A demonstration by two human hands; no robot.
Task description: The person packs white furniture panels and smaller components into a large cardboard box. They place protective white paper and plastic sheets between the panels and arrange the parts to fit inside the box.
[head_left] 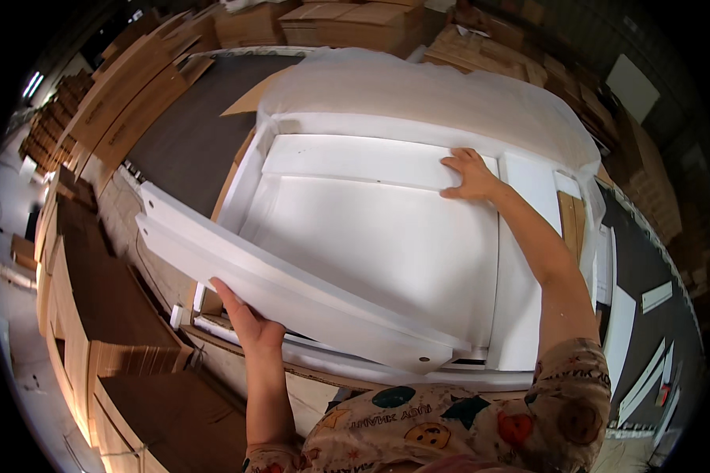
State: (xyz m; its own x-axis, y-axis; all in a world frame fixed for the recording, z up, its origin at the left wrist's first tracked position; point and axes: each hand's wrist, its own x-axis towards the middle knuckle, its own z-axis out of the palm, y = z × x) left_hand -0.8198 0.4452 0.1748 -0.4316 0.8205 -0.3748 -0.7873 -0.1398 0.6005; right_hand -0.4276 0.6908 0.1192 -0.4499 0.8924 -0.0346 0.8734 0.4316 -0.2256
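My left hand is closed on the lower edge of a pair of long white boards with small round holes near their ends. The pair is tilted across the near left side of an open carton. Inside the carton, a flat white board lies along the far side over a large white panel. My right hand spans the right end of that flat board, with fingertips at its far edge and the thumb at its near edge. White foam lines the carton.
Translucent plastic film drapes over the carton's far side. Stacked brown cartons stand at the left, with more along the back. At the right, loose white strips lie on a dark conveyor surface. Another white panel lies at the carton's right side.
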